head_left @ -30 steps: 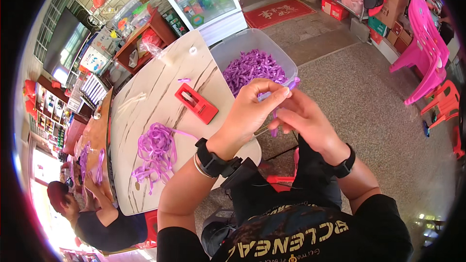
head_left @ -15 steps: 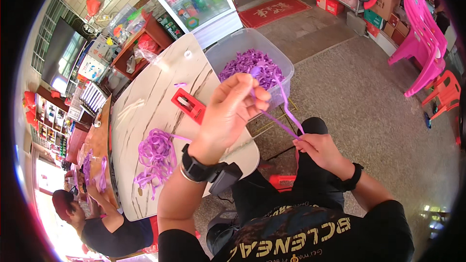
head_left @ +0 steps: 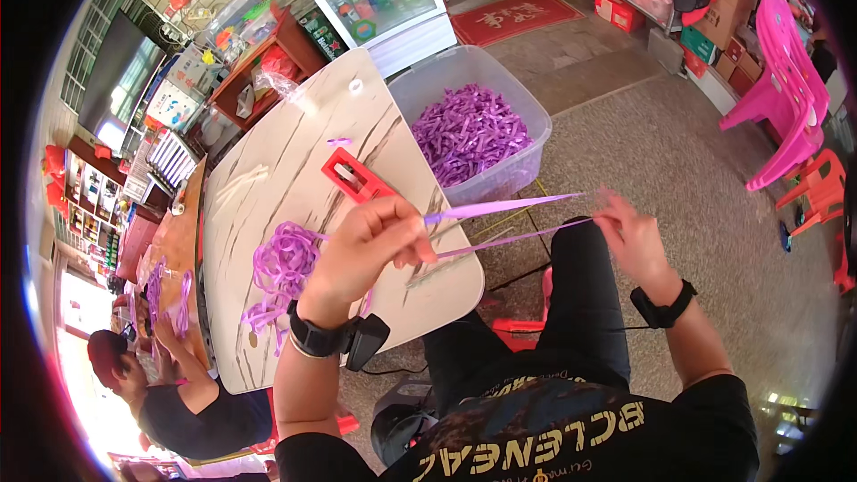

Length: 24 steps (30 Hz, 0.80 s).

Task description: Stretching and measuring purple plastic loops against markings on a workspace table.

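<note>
A purple ribbon (head_left: 509,207) runs taut between my two hands, in two strands, over the table's right edge and my knee. My left hand (head_left: 379,236) is closed in a pinch on its left end, above the table. My right hand (head_left: 629,230), slightly blurred, grips the other end with thumb and fingers. On the marble-patterned table (head_left: 393,138) a loose heap of purple ribbon (head_left: 284,263) lies left of my left wrist. Just beyond my left hand is a red tape dispenser-like holder (head_left: 355,177).
A clear plastic bin (head_left: 537,125) full of folded purple ribbon pieces (head_left: 471,129) stands beyond the table's right edge. A glass-door fridge (head_left: 370,0) is behind it. Pink chairs (head_left: 786,94) stand at right. Another person (head_left: 192,406) sits at left by a wooden table (head_left: 183,259) with more ribbon.
My hands have spread apart: the left came down and left, the right moved up and right. The ribbon between them is now stretched nearly level.
</note>
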Tool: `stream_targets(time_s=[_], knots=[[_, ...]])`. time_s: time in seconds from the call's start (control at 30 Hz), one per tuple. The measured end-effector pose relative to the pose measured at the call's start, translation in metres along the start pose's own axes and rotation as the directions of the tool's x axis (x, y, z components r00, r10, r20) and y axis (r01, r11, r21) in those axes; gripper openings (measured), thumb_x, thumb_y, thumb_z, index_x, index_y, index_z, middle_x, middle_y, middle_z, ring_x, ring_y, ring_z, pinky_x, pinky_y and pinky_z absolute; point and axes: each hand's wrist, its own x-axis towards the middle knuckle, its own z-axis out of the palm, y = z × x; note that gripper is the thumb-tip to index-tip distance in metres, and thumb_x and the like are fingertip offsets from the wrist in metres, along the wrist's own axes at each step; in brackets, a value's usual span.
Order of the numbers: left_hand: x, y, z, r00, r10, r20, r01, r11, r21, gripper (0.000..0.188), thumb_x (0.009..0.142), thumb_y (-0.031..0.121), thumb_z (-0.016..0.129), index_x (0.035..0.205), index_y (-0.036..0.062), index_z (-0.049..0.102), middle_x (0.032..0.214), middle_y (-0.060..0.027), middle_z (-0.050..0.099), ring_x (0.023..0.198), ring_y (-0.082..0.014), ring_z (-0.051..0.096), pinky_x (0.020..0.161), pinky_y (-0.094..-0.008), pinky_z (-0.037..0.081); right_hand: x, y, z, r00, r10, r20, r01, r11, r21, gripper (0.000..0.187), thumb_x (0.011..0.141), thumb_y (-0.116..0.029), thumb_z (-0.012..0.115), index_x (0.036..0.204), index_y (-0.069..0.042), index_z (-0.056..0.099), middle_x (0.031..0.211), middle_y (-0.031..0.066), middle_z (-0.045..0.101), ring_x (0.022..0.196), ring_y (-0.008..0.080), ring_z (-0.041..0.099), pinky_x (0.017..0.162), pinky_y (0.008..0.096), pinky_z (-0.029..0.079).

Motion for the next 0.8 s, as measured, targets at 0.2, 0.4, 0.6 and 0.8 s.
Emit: stream_targets(time_s=[0.2, 0.4, 0.6, 0.8], knots=[[-0.014, -0.014, 0.001, 0.993, 0.105, -0.055, -0.065, 0.87, 0.489, 0.004, 0.083, 0.003, 0.052, 0.08, 0.0007, 0.053, 0.068, -0.005, 0.062, 0.059, -0.0065, 0.055, 0.054, -0.0194, 0.042, 0.016, -0.031, -0.005, 0.991, -0.02, -0.133, 0.03, 0.997, 0.072, 0.059, 0.075, -0.001, 0.06, 0.127, -0.001, 0.031, 0.085, 0.0107, 0.064, 0.074, 0.0206, 0.064, 0.066, 0.0284, 0.05], [-0.018, -0.019, 0.001, 0.853, 0.519, -0.048, -0.245, 0.482, 0.841, 0.004, 0.076, 0.0, 0.058, 0.078, 0.0001, 0.055, 0.068, -0.0085, 0.061, 0.055, -0.0133, 0.057, 0.05, -0.0229, 0.042, 0.004, -0.039, -0.006, 0.932, -0.249, -0.263, 0.265, 0.964, 0.023, 0.059, 0.072, 0.001, 0.063, 0.123, 0.001, 0.033, 0.09, 0.0107, 0.062, 0.072, 0.0184, 0.063, 0.064, 0.0282, 0.05], [-0.01, -0.02, 0.005, 0.606, 0.743, 0.284, -0.491, 0.069, 0.868, 0.011, 0.068, -0.002, 0.061, 0.076, 0.0018, 0.055, 0.074, -0.0089, 0.061, 0.055, -0.0222, 0.055, 0.046, -0.0275, 0.043, -0.02, -0.041, 0.003, 0.97, -0.18, 0.163, 0.133, 0.955, 0.266, 0.015, 0.075, -0.005, 0.063, 0.089, -0.004, 0.059, 0.071, 0.0056, 0.057, 0.056, 0.0117, 0.054, 0.048, 0.0227, 0.042], [-0.011, -0.012, 0.02, 0.589, 0.622, 0.516, -0.528, -0.188, 0.828, 0.025, 0.057, 0.001, 0.061, 0.081, 0.002, 0.057, 0.08, -0.0075, 0.06, 0.055, -0.0162, 0.051, 0.042, -0.0255, 0.04, 0.034, -0.089, 0.009, 0.986, -0.109, 0.13, -0.027, 0.658, 0.752, 0.016, 0.085, -0.015, 0.054, 0.094, -0.002, 0.056, 0.079, 0.0032, 0.058, 0.081, 0.0105, 0.054, 0.071, 0.024, 0.042]])
